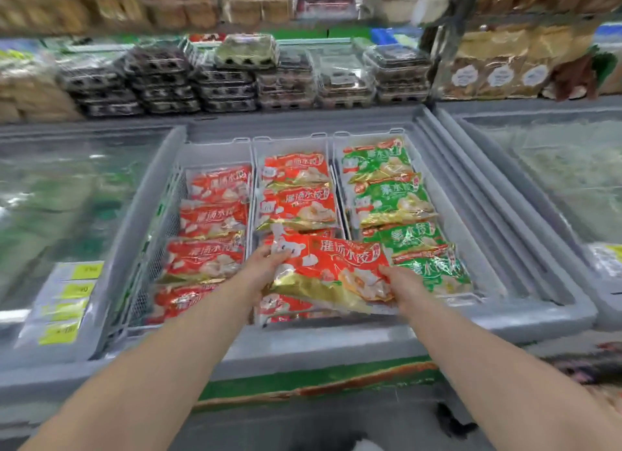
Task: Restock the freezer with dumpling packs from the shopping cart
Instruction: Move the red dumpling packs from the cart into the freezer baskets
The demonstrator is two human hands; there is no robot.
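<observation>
Left hand point(269, 260) and right hand point(399, 279) gripped opposite ends of a red dumpling pack point(331, 272) over the freezer point(336, 336); the glossy, probably slippery bag seemed best held by its edges.

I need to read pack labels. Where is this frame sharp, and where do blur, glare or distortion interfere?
Head view: the held red dumpling pack is sharpest, print legible; the left glass lid and egg cartons blur; gold foil glints; the wide lens bows the freezer rim.

Left hand point(266, 261) and right hand point(393, 277) fingertips beneath red pack point(333, 265); yellow price labels point(75, 291) illegible
</observation>
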